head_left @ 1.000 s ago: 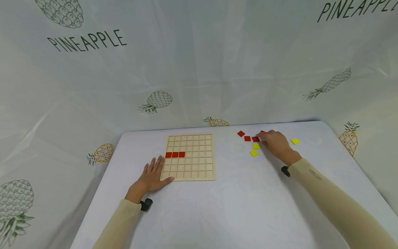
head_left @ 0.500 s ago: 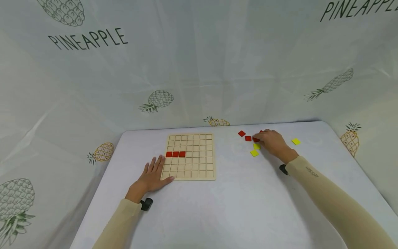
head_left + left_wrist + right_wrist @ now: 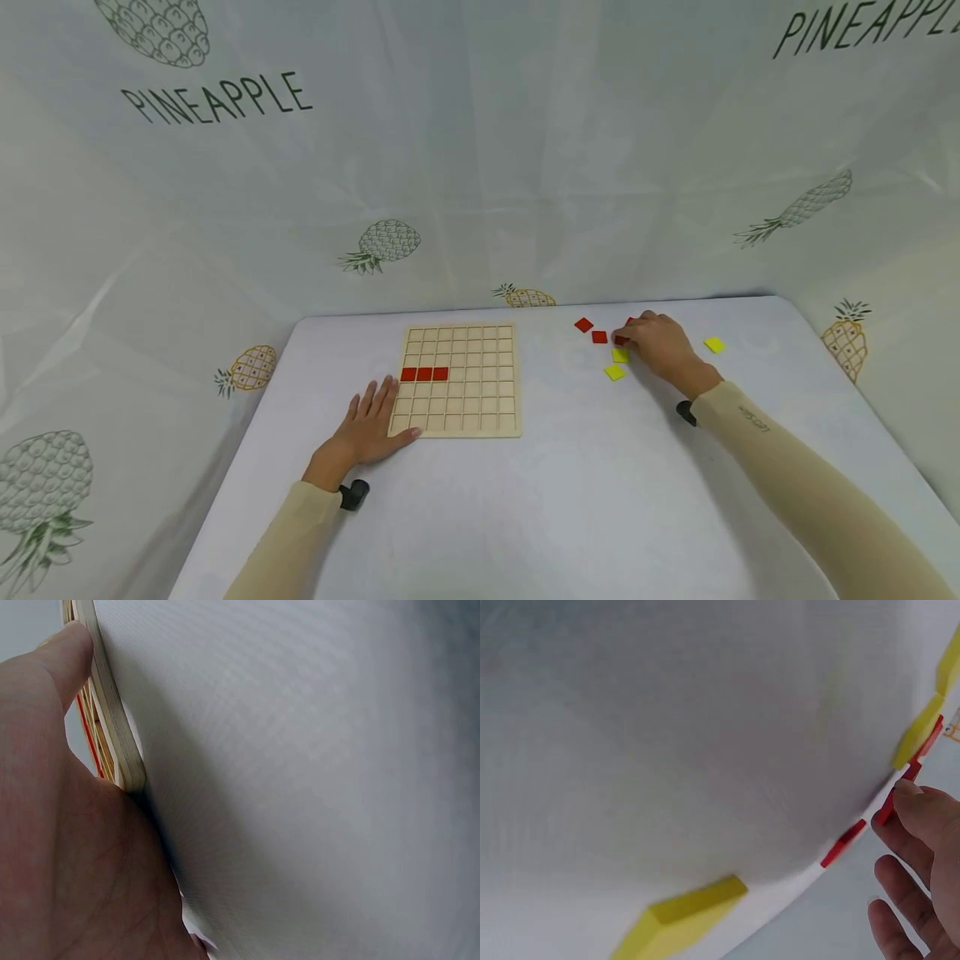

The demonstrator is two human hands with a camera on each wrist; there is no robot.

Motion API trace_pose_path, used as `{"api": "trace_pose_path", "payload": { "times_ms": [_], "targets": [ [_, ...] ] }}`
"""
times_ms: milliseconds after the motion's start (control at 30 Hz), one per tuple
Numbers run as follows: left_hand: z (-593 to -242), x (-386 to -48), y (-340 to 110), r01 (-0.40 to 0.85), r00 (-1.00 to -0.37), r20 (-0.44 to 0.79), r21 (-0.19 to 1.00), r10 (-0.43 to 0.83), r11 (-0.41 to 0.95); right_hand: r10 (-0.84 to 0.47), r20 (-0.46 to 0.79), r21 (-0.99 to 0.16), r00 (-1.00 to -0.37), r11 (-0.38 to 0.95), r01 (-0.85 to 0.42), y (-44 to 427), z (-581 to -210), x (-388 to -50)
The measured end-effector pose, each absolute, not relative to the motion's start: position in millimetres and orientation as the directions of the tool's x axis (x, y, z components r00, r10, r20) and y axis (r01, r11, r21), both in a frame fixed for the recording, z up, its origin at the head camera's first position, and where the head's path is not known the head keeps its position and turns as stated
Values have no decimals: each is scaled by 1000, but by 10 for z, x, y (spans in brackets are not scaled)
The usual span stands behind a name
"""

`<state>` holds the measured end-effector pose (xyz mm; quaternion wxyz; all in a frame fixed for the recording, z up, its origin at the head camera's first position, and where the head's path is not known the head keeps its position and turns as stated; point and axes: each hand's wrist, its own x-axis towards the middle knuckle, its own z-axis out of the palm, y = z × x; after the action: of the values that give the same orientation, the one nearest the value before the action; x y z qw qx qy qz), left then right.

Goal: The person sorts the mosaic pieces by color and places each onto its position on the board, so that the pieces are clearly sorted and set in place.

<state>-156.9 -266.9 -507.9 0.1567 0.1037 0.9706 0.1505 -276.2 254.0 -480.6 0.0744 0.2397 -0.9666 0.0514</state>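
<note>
A light wooden grid board lies left of the middle of the table, with three red tiles side by side in one row at its left edge. My left hand rests flat with spread fingers against the board's left side, its thumb at the near corner. At the right, my right hand pinches a red tile between thumb and index finger. Around it lie other red tiles and yellow tiles; another red tile is beside the fingers in the right wrist view.
A single yellow tile lies right of my right hand. The white table ends at its back edge against a hanging cloth printed with pineapples. A black band with a small device is on my left wrist.
My right hand has shifted slightly left, and its fingers have closed over the red tile they were beside. The left hand and the board have stayed in place.
</note>
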Motion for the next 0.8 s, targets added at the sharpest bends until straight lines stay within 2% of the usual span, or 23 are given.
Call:
{"api": "trace_pose_path", "payload": {
  "times_ms": [300, 600, 800],
  "targets": [
    [-5116, -1587, -2694, 160, -928, -278, 300, 247, 941, -491, 259, -70, -832, 849, -523, 2369, -4616, -2669],
    [-4955, -1553, -2619, 144, -919, -316, 290, 237, 946, -570, 415, -85, -709, 752, -654, 1927, -4580, -2554],
    [-4971, -1571, -2610, 137, -915, -331, 280, 229, 950, -612, 439, -73, -658, 706, -705, 1587, -4583, -2481]
  ]
}}
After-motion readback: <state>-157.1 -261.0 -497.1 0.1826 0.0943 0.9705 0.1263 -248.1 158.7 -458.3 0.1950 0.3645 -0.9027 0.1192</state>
